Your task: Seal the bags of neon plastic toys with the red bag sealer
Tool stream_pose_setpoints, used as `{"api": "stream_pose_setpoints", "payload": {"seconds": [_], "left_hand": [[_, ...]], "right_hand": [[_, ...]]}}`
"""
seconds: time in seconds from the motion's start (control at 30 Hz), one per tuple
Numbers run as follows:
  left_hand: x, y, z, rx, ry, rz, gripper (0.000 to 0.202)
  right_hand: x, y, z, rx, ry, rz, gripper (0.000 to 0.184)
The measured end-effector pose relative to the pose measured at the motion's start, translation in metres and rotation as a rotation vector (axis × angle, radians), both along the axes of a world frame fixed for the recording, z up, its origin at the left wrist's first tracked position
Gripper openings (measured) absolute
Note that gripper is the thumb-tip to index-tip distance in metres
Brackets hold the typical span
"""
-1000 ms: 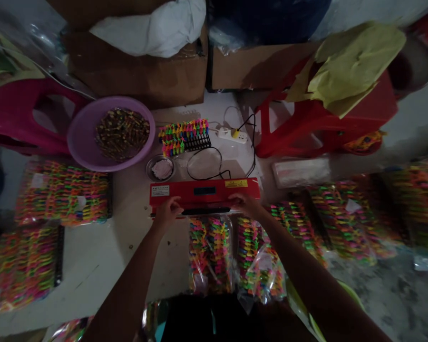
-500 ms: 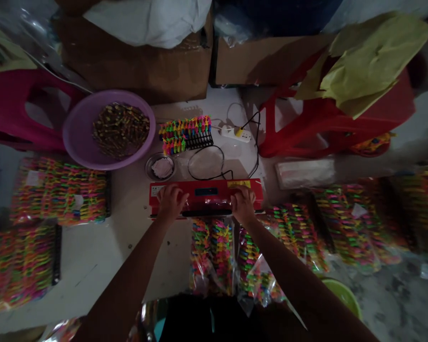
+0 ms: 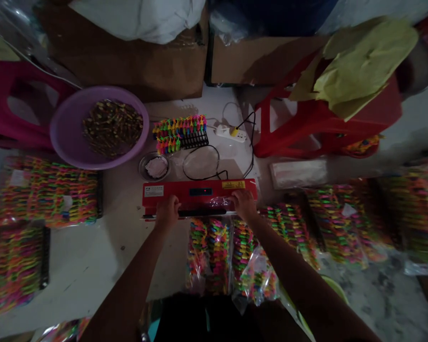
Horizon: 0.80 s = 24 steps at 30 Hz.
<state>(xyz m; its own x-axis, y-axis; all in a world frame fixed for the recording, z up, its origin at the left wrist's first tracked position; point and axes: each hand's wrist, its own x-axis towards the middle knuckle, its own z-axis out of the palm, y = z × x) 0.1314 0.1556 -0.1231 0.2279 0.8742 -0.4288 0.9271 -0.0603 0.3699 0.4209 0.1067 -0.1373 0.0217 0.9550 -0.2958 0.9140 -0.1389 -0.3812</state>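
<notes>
A red heat sealer point(image 3: 199, 194) lies across the white floor in front of me. My left hand point(image 3: 167, 213) rests closed on the sealer's front edge at the left. My right hand point(image 3: 244, 204) presses with bent fingers on its right part. A clear bag of bright multicoloured clips point(image 3: 209, 251) lies below, its open end tucked under the sealer between my hands. A second filled bag point(image 3: 254, 266) lies just right of it under my right forearm.
A purple basin point(image 3: 66, 142) of dark pieces, a small metal dish point(image 3: 155, 167), a rack of coloured clips point(image 3: 180, 134) and a power strip point(image 3: 231, 134) sit behind the sealer. Filled bags lie left point(image 3: 50, 192) and right point(image 3: 337, 223). Cardboard boxes point(image 3: 135, 57) and a red stool point(image 3: 321, 123) stand behind.
Both hands slid from the sealer's top back toward its front edge. The view shifted slightly; the bag stays under the sealer.
</notes>
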Motion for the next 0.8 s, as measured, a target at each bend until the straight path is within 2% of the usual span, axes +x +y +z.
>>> {"api": "stream_pose_setpoints", "payload": {"seconds": [0.13,0.27,0.47,0.67,0.8], "left_hand": [[-0.009,0.001,-0.005,0.081,-0.079,0.082,0.009],[-0.007,-0.004,-0.012,0.193,-0.158,0.131,0.014],[0.006,-0.014,-0.026,0.264,-0.079,0.101,0.024],[0.014,-0.022,-0.038,0.428,0.03,0.229,0.037],[0.015,-0.025,-0.043,0.415,0.043,0.25,0.042]], "right_hand": [[-0.018,0.003,-0.005,0.015,0.013,-0.009,0.015],[-0.024,-0.003,-0.01,0.075,-0.005,-0.034,0.018],[-0.029,-0.018,-0.016,0.063,-0.083,-0.076,0.027],[-0.035,-0.024,-0.023,0.192,-0.126,-0.14,0.024],[-0.037,-0.021,-0.024,0.237,-0.145,-0.11,0.036]]}}
